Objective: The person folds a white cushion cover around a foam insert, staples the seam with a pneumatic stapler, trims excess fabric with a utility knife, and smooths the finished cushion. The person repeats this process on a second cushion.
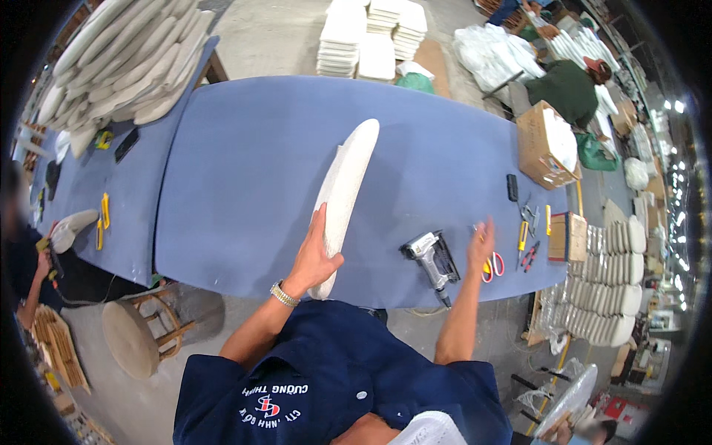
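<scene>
A long cream fabric-covered cushion pad (pixel 347 189) stands tilted on its edge on the blue table, its near end close to my body. My left hand (pixel 317 256) grips it near that end, the thumb on the right face and the fingers on the left. My right hand (pixel 482 241) is over the right part of the table, beside scissors (pixel 494 267) with red-and-white handles. Its fingers are slightly smeared, and I cannot make out whether anything is between them. A silver and black pneumatic staple gun (pixel 432 259) lies between my two hands.
The blue table (pixel 237 185) carries a box cutter (pixel 522 234), pliers (pixel 531 256) and a cardboard box (pixel 545 148) at its right side. Stacked pads (pixel 133 59) rise at the far left. A stool (pixel 132 337) stands left. Other people work left and far right.
</scene>
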Available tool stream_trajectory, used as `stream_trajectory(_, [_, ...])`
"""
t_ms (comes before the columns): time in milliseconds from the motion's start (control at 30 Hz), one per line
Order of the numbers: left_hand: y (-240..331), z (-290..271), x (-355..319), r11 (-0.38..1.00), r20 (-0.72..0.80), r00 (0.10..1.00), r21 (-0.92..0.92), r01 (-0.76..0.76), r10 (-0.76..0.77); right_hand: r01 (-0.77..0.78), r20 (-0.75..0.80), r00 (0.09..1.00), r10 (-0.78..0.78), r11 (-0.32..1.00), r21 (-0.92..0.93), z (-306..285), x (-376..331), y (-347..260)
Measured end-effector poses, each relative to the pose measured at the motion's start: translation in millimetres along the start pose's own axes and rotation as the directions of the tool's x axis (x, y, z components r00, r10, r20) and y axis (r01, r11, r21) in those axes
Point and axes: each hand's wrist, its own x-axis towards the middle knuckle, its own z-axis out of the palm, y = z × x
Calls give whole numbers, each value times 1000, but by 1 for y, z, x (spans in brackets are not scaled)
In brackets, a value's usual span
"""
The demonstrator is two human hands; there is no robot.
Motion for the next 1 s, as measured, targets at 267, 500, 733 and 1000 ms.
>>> stream_trajectory(267, [0,14,126,987,140,978,28,-160,154,-248,569,818,-86,840,483,172,-50,-236])
stream_trajectory(500, [-28,12,215,982,138,983,-161,-100,123,-230,600,789,-131,843,487,219,-25,-279])
stream_trajectory(733, [-44,4,212,956,109,992,-292,-24,58,-143,709,702,62,988,55,221,39,-333])
stream_trajectory(1000, [-86,4,174,938,-71,997,-346,3,-29,-81,752,659,6,995,64,162,-40,-348])
